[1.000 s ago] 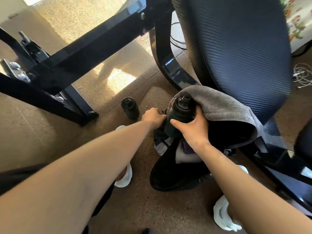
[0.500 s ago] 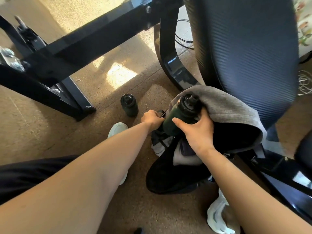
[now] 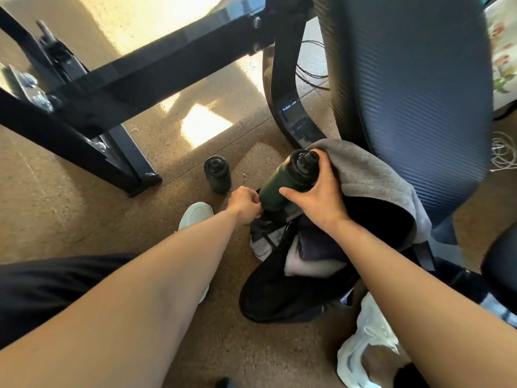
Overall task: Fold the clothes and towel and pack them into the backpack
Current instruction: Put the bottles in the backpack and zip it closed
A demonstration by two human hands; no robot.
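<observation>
My two bare forearms run up from the bottom edge, over dark trousers and a white, chunky sneaker (image 3: 361,348) on the speckled, cork-like floor (image 3: 70,191). Just below my right wrist the backpack (image 3: 268,298) lies open, its lining soft, matte and black. Folded clothes (image 3: 310,261) in pale grey and dark purple are stacked in flat layers inside its mouth, directly under my right forearm.

My right hand (image 3: 316,203) is wrapped round a dark green bottle (image 3: 282,183), thumb on the near side and fingers curled over its shoulder. The bottle is a smooth, satin cylinder with a black screw cap, tilted so the cap points up and away from me. Its base sits at the backpack's grey woven side pocket (image 3: 265,236).

My left hand (image 3: 244,204) is balled up just left of the bottle's base, fingers curled on the rim of that pocket. The fingertips themselves are hidden from me.

Grey, felt-like fabric (image 3: 372,175) arches over the opening behind my right hand; I cannot tell whether it is a flap or a loose cloth.

Beyond my left hand a second dark bottle (image 3: 217,175) stands upright on the floor. Farther off rise a ribbed, dark blue chair back (image 3: 405,93) and a glossy black metal frame (image 3: 140,79).
</observation>
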